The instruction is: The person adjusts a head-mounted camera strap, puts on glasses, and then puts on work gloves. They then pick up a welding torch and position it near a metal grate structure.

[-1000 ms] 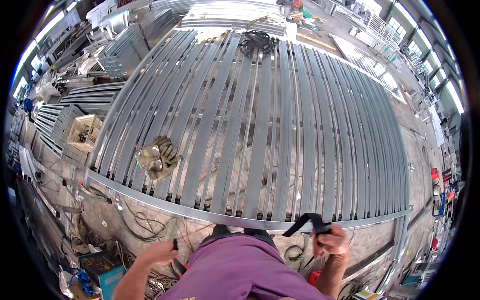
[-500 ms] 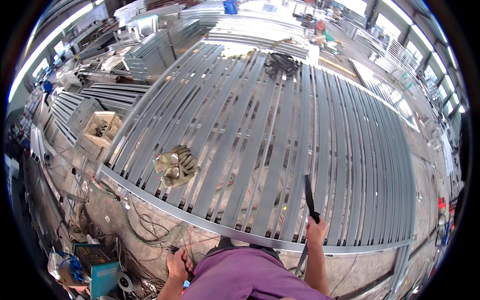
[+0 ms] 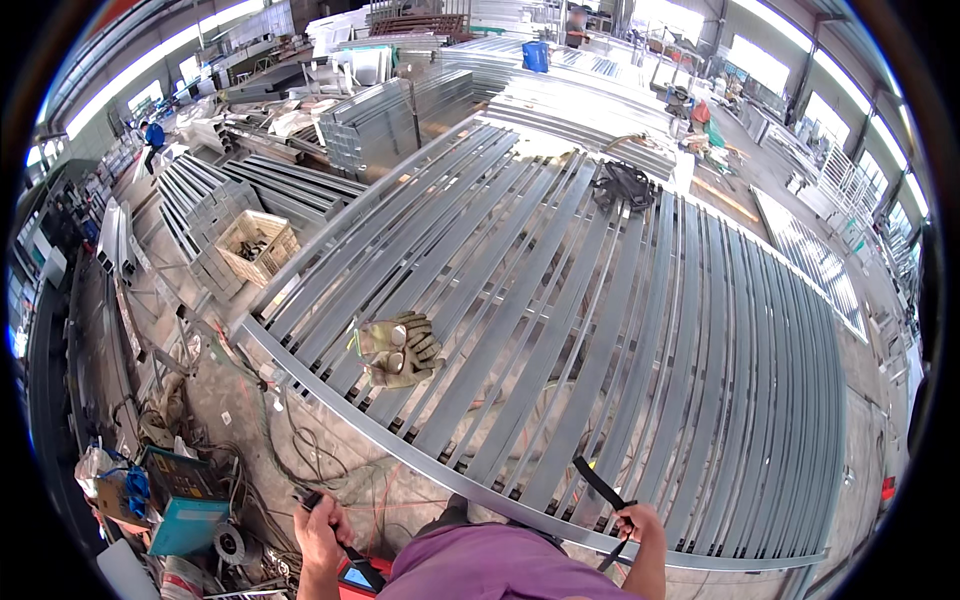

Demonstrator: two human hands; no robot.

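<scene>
My right hand (image 3: 640, 522) is closed round a black strap (image 3: 598, 484), whose free end sticks up and leftward over the near edge of the slatted metal frame (image 3: 560, 395). My left hand (image 3: 320, 528), held out over the floor left of my body, grips another black strap (image 3: 362, 570) that runs down toward my waist. A dark piece pokes out above its fingers, too small to make out. Near my left side shows part of a red item (image 3: 352, 592). Green-brown work gloves (image 3: 412, 372) lie on the slats, with clear-lensed glasses (image 3: 398, 348) on top.
A black bundle of straps (image 3: 625, 187) rests at the frame's far edge. Left of the frame stands a crate (image 3: 258, 250) of small parts. Cables (image 3: 310, 440) and a teal machine (image 3: 188, 522) crowd the floor at lower left. A person in blue (image 3: 152, 137) is far off.
My left hand has risen and moved left, bringing its strap into view. The right hand has lowered slightly, and its strap now tilts further left. The view has shifted, showing more of the far hall.
</scene>
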